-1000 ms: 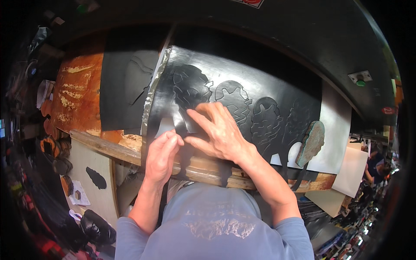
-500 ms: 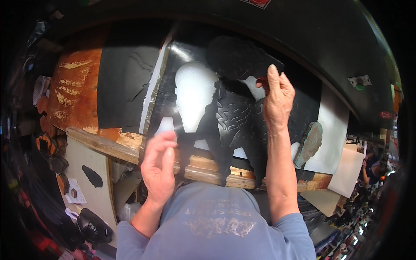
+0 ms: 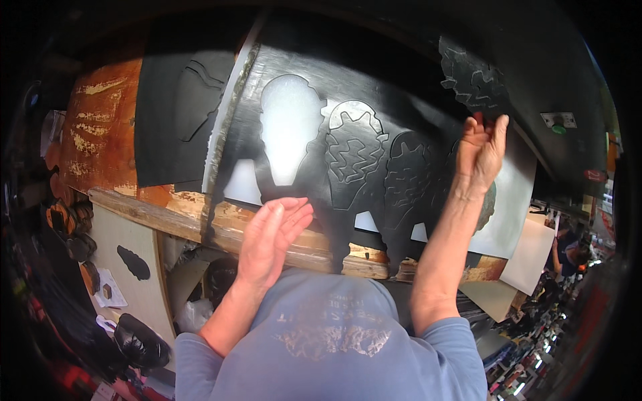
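right hand pinches a black cut piece; left hand holds nothing

your right hand (image 3: 483, 148) has its fingertips and thumb drawn together on the narrow end of a black cut piece (image 3: 475, 77), which stands up past them, above the far right part of the table (image 3: 100, 127). the gap between finger and thumb is small, with only that end in it.

your left hand (image 3: 273, 237) is loosely spread, fingers side by side and gently bent, the grip empty. it hovers over the table's front edge, left of the middle; you cannot tell from here whether its fingertips touch the black sheet (image 3: 321, 73).

that sheet lies across the table, its strips hanging over the front edge. near its left edge a rounded opening shows white; to the right of it, an outlined piece (image 3: 354, 157) sits within the sheet.
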Demonstrator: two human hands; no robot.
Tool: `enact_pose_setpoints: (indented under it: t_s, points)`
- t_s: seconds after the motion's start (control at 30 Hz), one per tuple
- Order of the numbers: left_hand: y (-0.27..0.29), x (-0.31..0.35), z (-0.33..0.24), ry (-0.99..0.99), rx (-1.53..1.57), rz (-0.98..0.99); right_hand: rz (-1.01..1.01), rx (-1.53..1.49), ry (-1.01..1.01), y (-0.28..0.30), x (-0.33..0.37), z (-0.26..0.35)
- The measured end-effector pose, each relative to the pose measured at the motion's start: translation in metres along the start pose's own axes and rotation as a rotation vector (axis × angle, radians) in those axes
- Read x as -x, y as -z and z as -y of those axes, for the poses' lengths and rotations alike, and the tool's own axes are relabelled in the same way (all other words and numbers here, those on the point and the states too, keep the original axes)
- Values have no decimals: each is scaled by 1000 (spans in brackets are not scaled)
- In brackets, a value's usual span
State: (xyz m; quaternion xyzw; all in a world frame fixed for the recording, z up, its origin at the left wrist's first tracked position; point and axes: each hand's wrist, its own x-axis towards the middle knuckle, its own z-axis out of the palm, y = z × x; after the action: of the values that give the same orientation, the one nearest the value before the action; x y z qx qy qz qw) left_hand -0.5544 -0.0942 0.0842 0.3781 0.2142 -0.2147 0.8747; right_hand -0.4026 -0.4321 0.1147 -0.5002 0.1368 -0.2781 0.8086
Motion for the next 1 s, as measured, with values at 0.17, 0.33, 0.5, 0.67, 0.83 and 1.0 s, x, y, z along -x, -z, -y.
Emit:
enact_pose_setpoints:
  t_s: [0.17,0.33,0.5,0.67,0.83,1.0]
  points:
    - [-6,-2,2,106,35,39,93,805,182,9,51,4]
    - [-8,-12,6,150,15,128,1017,909,522,8,120,-32]
    - [-18,-24,12,157,157,283,1006,1012,484,3,137,-39]
    - [-33,-21,6,175,9,181,806,829,157,3,113,-36]
    - [-37,23,-24,-93,-901,70,135,512,24,23,63,1]
    - [-48,19,-23,125,-591,323,244,794,394,55,58,45]
